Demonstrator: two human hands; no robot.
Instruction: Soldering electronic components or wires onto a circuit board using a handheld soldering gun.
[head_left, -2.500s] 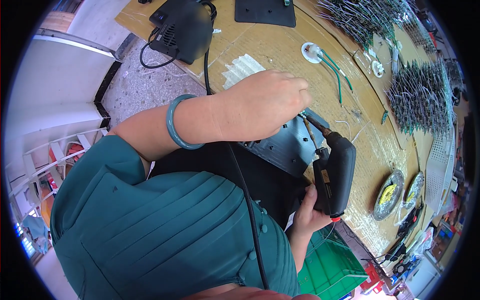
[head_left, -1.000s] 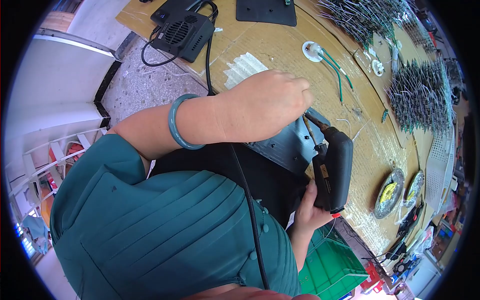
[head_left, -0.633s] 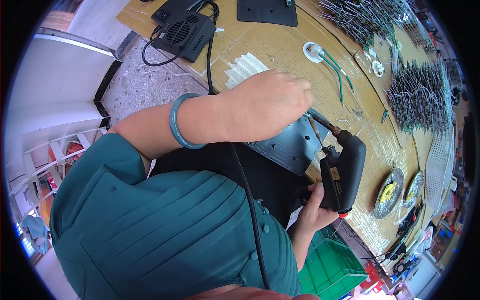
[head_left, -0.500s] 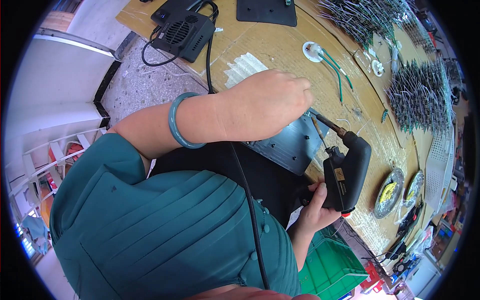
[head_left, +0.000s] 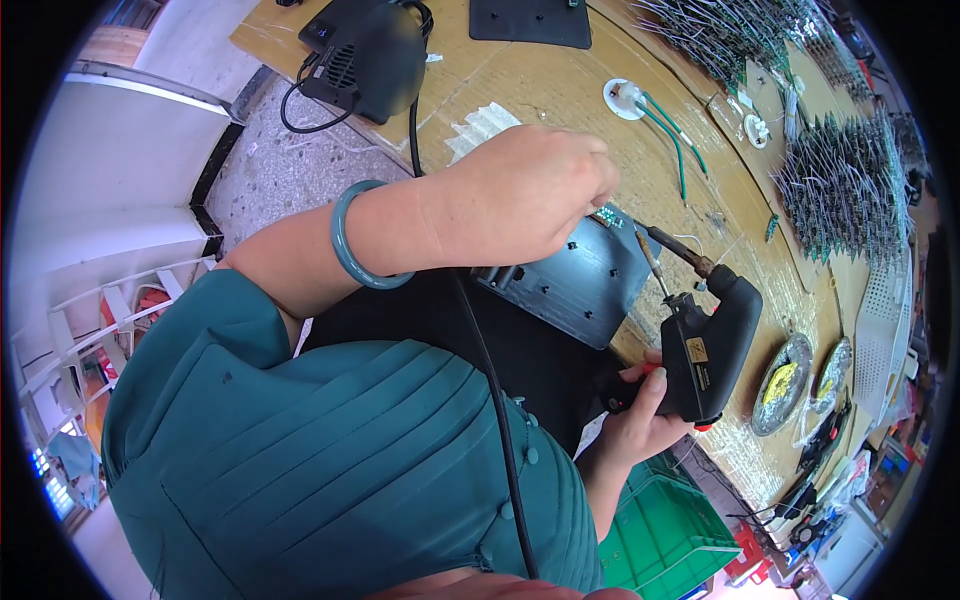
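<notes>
Black soldering gun (head_left: 712,345) tilted, tip beside dark slanted plate (head_left: 575,285).

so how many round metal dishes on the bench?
2, side by side at the right end of the cardboard-covered bench: the nearer round metal dish, holding something yellow, just right of the black soldering gun; the second dish beyond it. More may be hidden in clutter.

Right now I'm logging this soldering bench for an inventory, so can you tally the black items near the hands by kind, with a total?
Black pistol-grip soldering gun, held in the right hand: 1
Dark flat plastic panel under the left hand: 1
Black box-shaped unit with vents at the bench edge: 1
Black flat square mat: 1
Total: 4
</notes>
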